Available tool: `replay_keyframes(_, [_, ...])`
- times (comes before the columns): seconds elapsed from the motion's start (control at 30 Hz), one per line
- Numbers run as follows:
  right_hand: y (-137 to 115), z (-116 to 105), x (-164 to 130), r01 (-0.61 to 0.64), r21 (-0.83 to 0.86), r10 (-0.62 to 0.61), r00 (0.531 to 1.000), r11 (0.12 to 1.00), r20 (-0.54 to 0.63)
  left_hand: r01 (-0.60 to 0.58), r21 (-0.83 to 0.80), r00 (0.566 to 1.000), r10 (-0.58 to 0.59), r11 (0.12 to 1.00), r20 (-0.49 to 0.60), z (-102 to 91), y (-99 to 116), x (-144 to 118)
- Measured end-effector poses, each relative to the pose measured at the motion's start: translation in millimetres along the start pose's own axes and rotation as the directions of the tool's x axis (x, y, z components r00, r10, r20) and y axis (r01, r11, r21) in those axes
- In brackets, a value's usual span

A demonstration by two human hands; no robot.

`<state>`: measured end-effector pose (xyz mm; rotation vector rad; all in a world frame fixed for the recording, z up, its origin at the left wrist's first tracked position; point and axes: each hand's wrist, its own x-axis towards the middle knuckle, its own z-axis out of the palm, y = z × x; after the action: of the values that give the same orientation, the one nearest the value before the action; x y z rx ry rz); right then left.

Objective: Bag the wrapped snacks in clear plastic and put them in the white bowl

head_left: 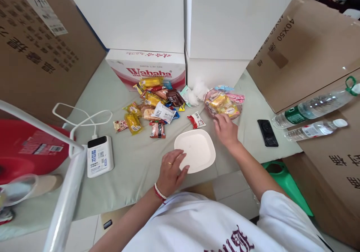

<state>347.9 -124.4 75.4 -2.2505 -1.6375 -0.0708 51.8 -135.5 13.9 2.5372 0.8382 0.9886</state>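
My left hand rests with fingers spread on the near left rim of an empty white square plate lying on a pale green cloth. My right hand hovers just right of the plate, fingers loosely apart, holding nothing, close below a pink plate filled with wrapped snacks. A red and white snack packet lies just behind the white plate. A loose pile of wrapped snacks spreads to the left of it.
A white power bank with cable lies at left. A black phone lies at right near two water bottles on a cardboard box. A Wahaha carton, white boxes and cardboard boxes ring the cloth. A white pole crosses the left foreground.
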Motion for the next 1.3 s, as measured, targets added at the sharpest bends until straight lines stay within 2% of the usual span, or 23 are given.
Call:
replay_keyframes(0.1, [-11.8,21.2,32.1,-0.020,-0.147,0.047,0.982,0.989,0.184,-0.117,-0.020,0.985,0.119,0.993,0.129,5.0,11.0,-3.0])
replay_keyframes(0.2, [3.9,26.8,35.9,-0.014,-0.168,0.057,0.966,0.986,0.252,-0.152,0.031,0.966,0.142,0.988,0.216,7.4,12.9,-7.0])
replay_keyframes(0.3, [54.2,16.9,25.7,0.016,-0.063,-0.001,0.972,0.998,0.233,-0.165,0.065,0.966,0.148,0.984,0.214,5.9,5.0,-8.9])
replay_keyframes(0.43, [145.3,-6.0,19.0,0.033,0.045,-0.040,0.987,0.998,0.154,-0.155,0.075,0.974,0.140,0.985,0.175,0.8,-9.5,-6.8])
replay_keyframes(0.5, [183.4,-19.3,23.1,-0.026,0.090,0.019,0.997,0.996,0.073,-0.144,0.090,0.978,0.128,0.986,0.162,-2.2,-13.4,-4.3])
replay_keyframes(0.57, [205.8,-32.6,28.8,-0.152,0.123,0.161,0.985,0.981,-0.062,-0.132,0.098,0.981,0.117,0.986,0.153,-5.4,-13.3,-1.5])
replay_keyframes(0.6, [209.3,-38.4,30.7,-0.219,0.124,0.237,0.960,0.968,-0.152,-0.129,0.091,0.981,0.114,0.987,0.154,-6.9,-11.7,-0.2])
replay_keyframes(0.67, [199.0,-45.2,30.0,-0.306,0.108,0.324,0.894,0.946,-0.310,-0.131,0.057,0.977,0.119,0.990,0.175,-8.4,-6.7,1.9])
replay_keyframes(0.7, [185.9,-45.3,26.9,-0.304,0.094,0.317,0.882,0.948,-0.349,-0.131,0.040,0.974,0.121,0.991,0.192,-8.0,-3.9,2.7])
replay_keyframes(0.73, [168.7,-42.7,22.4,-0.270,0.074,0.278,0.895,0.960,-0.349,-0.130,0.032,0.970,0.121,0.991,0.211,-6.5,-1.3,3.3])
replay_keyframes(0.83, [108.9,-20.1,7.1,-0.092,-0.019,0.088,0.981,0.996,-0.171,-0.124,0.071,0.964,0.103,0.990,0.246,4.2,3.0,4.9])
replay_keyframes(0.9, [80.9,1.5,3.3,-0.036,-0.104,0.030,0.998,0.994,-0.063,-0.130,0.089,0.961,0.103,0.988,0.257,13.2,3.0,6.4])
replay_keyframes(0.93, [74.7,11.9,4.7,-0.025,-0.132,0.022,0.999,0.991,-0.029,-0.137,0.078,0.958,0.112,0.987,0.264,17.0,2.8,7.5])
replay_keyframes(1.03, [86.6,33.9,19.7,-0.009,-0.118,0.005,0.999,0.993,-0.032,-0.156,0.007,0.947,0.147,0.988,0.286,23.9,5.0,12.8])
replay_keyframes(1.17, [133.3,37.8,45.8,-0.019,-0.005,0.018,0.994,1.000,-0.109,-0.209,-0.038,0.929,0.210,0.977,0.303,36.5,20.0,32.3])
replay_keyframes(1.23, [149.9,32.0,52.7,-0.038,0.065,0.048,0.985,0.997,-0.167,-0.254,-0.039,0.913,0.253,0.966,0.319,53.8,30.8,52.6])
replay_keyframes(1.3, [157.7,22.5,53.9,-0.060,0.153,0.099,0.959,0.986,-0.265,-0.289,-0.032,0.896,0.283,0.957,0.342,79.1,40.4,81.0])
